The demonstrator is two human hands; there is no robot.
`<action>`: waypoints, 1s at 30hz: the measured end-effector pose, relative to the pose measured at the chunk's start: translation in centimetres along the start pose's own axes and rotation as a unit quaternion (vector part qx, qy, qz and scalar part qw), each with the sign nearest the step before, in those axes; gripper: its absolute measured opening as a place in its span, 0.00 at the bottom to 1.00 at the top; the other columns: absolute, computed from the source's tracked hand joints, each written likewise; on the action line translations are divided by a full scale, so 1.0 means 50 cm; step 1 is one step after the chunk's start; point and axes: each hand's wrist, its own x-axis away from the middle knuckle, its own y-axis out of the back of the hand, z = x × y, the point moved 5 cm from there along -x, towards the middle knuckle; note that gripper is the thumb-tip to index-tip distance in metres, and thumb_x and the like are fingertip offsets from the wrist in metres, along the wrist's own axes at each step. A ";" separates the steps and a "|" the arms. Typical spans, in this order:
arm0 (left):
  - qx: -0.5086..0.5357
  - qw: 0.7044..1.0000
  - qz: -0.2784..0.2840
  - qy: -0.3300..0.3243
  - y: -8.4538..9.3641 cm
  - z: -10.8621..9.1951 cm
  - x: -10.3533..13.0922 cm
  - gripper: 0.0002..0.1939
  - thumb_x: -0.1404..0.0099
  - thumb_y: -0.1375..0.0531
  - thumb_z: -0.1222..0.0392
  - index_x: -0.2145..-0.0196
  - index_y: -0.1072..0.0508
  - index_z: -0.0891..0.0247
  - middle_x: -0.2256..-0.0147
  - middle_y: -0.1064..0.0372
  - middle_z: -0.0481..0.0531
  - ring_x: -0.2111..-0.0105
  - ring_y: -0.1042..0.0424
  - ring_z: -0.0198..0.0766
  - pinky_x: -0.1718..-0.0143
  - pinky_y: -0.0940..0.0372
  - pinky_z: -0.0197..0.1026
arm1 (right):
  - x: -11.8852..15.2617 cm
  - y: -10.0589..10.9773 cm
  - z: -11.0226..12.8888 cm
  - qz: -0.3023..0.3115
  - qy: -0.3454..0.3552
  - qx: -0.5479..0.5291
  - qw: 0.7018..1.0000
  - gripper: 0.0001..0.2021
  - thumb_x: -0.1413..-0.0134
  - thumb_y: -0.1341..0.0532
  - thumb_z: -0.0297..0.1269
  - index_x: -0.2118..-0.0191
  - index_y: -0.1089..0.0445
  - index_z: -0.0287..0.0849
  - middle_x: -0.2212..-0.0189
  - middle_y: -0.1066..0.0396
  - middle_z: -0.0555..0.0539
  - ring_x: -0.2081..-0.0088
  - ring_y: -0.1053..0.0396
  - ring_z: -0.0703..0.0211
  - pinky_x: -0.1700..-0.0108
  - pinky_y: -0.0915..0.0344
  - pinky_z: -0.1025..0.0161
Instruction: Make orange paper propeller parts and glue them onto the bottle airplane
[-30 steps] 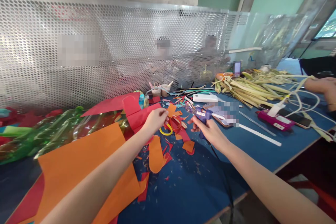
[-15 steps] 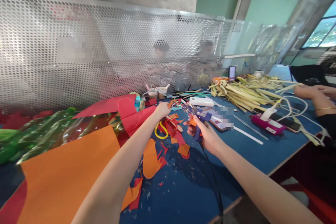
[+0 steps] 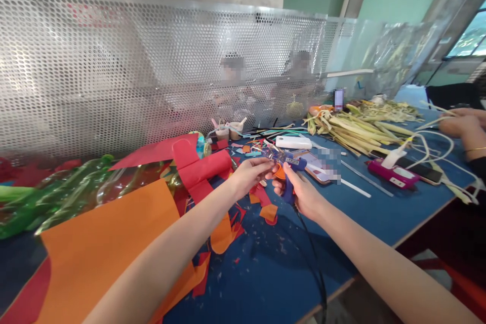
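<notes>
Two bare hands meet low over a blue tabletop (image 3: 243,291); clock directions here are taken from them. The right hand (image 3: 299,192) grips a dark-blue plastic glue gun with an orange trigger (image 3: 294,163), fingers curled round its handle. The gun's front points toward 10 o'clock, a long white stick (image 3: 355,187) lies in line behind its rear at 3, and a black cord (image 3: 314,248) drops at 5. The left hand (image 3: 251,176) has its fingers drawn together in a pinch beside the gun's front; whether they hold anything or touch the gun cannot be told.

Small orange and red flat scraps (image 3: 269,211) lie at 6 o'clock. A red partly rolled sheet (image 3: 210,164) is at 9, with clear green plastic bottles (image 3: 72,187) farther out, and a large flat orange sheet (image 3: 106,225) sits between 8 and 9. Two small cups (image 3: 235,131) stand at 10, a white oblong plastic case (image 3: 293,142) at 1, and a bundle of pale yellow-green plant strips (image 3: 351,130) at 2. A magenta box with a white plug (image 3: 395,174) is at 3. Another person's hands (image 3: 461,124) are well apart, between 2 and 3.
</notes>
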 end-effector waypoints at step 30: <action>-0.472 0.862 -0.184 0.014 0.119 -0.033 -0.103 0.16 0.33 0.42 0.57 0.49 0.32 0.63 0.50 0.33 0.57 0.56 0.30 0.44 0.57 0.32 0.51 | 0.000 0.005 0.019 -0.008 0.041 -0.012 0.999 0.20 0.64 0.28 0.50 0.72 0.32 0.41 0.73 0.27 0.49 0.79 0.43 0.69 0.78 0.45 0.69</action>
